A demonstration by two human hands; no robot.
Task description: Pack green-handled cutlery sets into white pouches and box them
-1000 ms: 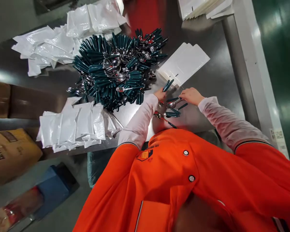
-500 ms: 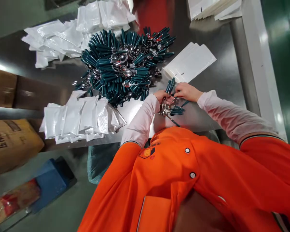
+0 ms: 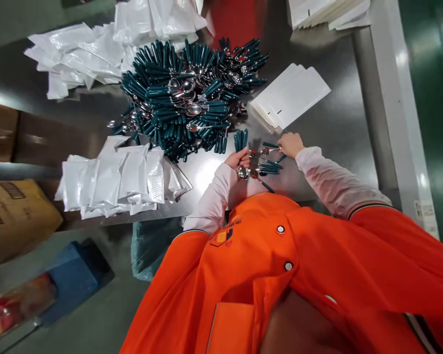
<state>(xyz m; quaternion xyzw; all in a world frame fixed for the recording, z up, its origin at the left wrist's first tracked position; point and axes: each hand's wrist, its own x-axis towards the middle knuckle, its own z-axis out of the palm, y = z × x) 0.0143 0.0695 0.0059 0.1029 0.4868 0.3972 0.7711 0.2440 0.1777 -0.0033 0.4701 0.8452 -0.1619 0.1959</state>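
Observation:
My left hand (image 3: 238,158) is closed round a bunch of spoons (image 3: 240,140). Their dark green handles stick up past the fingers, and a shiny bowl shows below at the palm. To the right, the fingers of my right hand (image 3: 291,145) pinch a green-handled spoon (image 3: 270,145) close to the table; its exact grip is partly hidden. Between and below the hands lies a small group of loose spoons (image 3: 269,168) with handles pointing right. Beyond my left hand rises a big heap of green-handled spoons (image 3: 188,98).
Flat white packets (image 3: 110,179) lie left on the metal table (image 3: 339,123), with more white packets (image 3: 81,54) behind. White cards or sleeves (image 3: 291,96) are fanned beyond my right hand; another white stack (image 3: 313,12) is at the back. Cardboard boxes (image 3: 18,216) stand far left.
My hands, close together before, have moved apart. My left hand has come slightly left and nearer with the bunch of spoons; my right hand has shifted slightly right.

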